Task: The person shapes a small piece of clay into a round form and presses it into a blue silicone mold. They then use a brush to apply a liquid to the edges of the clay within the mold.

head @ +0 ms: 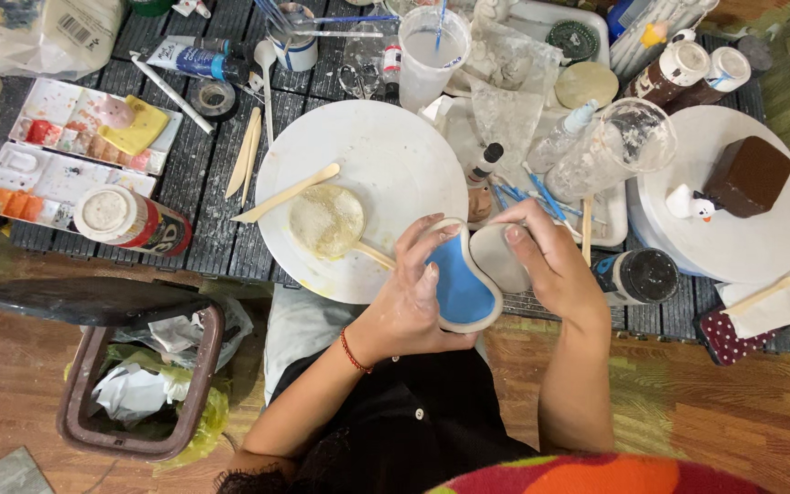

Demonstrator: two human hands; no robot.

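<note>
Left hand [411, 297]: fingers curled around the near-left edge of a small heart-shaped ceramic dish [462, 285], blue inside, pale unglazed rim. Thumb side wraps the rim, grip closed on it. Red string bracelet [352, 352] on that wrist.

Right hand [541, 261]: fingers bent over the dish's far-right side, fingertips pressing a pale rounded piece [497, 256] that sits against the rim. Can't tell if that piece is part of the dish or a separate sponge or pad. Grip closed, both hands touching the same object.

Dish is held up over the near edge of the dark slatted table [203, 238], just right of the big white round plate [368, 174].

On the plate: a flat disc of pale clay [326, 220] and a wooden modelling tool [287, 193] lying diagonally, tip on the plate, handle off the left rim.

Left: paint palette tray [75, 151] with red and orange wells, a paint jar on its side [130, 220].

Right: clear plastic cup on its side [619, 146], white turntable [761, 247] carrying a brown box-shaped piece [748, 176] and a small white figure [688, 203], dark-lidded jar [640, 276] just beside the right wrist.

Floor, lower left: brown bin [139, 384] with crumpled paper.
</note>
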